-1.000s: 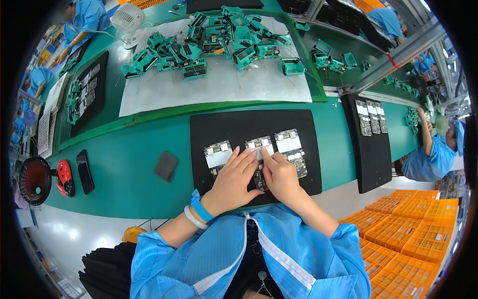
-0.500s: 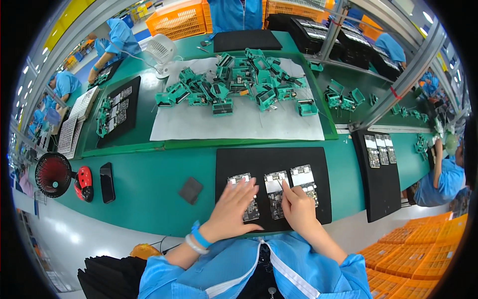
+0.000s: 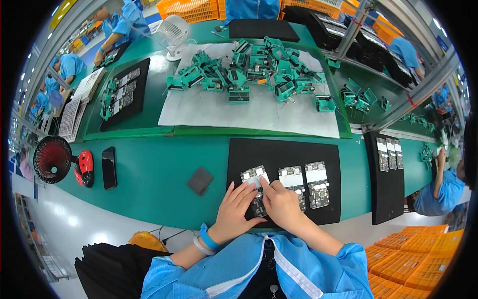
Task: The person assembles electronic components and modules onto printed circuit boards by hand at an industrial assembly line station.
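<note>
Three circuit boards with white patches lie in a row on a black mat (image 3: 284, 145). My left hand (image 3: 236, 207) rests over the lower left side of the left circuit board (image 3: 254, 173), its fingers stretched out and thumb apart. My right hand (image 3: 285, 207) bends over the same board, fingertips at its white patch. Its fingers are curled together, and whatever they may hold is hidden. Part of the middle circuit board (image 3: 291, 172) is covered by my right hand. The right circuit board (image 3: 317, 192) lies uncovered beside it.
Left of the mat are a dark square pad (image 3: 200, 181), a phone (image 3: 109, 168), a red ladybug-shaped object (image 3: 85, 168) and a black fan (image 3: 52, 160). Green fixtures (image 3: 239, 94) heap on a white sheet beyond. Another mat (image 3: 381, 194) with boards lies right; co-workers sit around.
My right hand has moved left from the middle board to the left one. The left board now sits tilted. The whole view has shifted slightly.
</note>
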Demonstrator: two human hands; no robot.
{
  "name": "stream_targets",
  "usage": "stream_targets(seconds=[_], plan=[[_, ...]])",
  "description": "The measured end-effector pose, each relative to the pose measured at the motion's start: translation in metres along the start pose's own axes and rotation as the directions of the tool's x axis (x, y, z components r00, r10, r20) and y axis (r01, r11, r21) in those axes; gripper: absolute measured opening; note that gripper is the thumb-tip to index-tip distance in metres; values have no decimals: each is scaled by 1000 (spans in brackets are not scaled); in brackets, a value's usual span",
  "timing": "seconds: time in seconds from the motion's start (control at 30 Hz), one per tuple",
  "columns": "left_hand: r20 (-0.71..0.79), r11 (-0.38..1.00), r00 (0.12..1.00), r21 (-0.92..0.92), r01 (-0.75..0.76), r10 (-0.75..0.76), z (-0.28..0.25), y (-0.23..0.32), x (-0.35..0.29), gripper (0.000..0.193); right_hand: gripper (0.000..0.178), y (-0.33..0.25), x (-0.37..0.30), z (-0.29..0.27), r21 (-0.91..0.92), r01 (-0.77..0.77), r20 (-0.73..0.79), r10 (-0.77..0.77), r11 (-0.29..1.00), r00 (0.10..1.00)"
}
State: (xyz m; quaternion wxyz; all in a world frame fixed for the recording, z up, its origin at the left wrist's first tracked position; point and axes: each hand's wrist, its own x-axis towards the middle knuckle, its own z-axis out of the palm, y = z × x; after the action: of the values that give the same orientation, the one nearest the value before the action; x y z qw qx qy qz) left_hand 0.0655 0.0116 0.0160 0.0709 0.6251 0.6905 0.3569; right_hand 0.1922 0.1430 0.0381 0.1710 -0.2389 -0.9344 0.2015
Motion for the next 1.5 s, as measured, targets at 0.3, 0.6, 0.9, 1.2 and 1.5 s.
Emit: stream_targets(seconds=[0.3, 0.6, 0.9, 1.2, 1.5], plan=[[-5, 999, 1000, -45, 30, -30, -2, -5, 3, 73, 38, 1, 3, 4, 57, -2, -16, 3, 998, 1000], [-16, 988, 996, -130, 82, -85, 4, -8, 0, 71, 39, -1, 6, 11, 38, 12, -21, -11, 999, 1000], [-15, 986, 997, -149, 78, -81, 3, -8, 3, 65, 40, -7, 10, 10, 21, -3, 64, 2, 1000, 998], [-18, 985, 995, -139, 98, -102, 3, -5, -1, 61, 45, 0, 0, 25, 52, 69, -31, -68, 996, 997], [64, 988, 997, -142, 58, -49, -5, -5, 8, 65, 41, 20, 4, -10, 132, -59, -192, 84, 989, 978]])
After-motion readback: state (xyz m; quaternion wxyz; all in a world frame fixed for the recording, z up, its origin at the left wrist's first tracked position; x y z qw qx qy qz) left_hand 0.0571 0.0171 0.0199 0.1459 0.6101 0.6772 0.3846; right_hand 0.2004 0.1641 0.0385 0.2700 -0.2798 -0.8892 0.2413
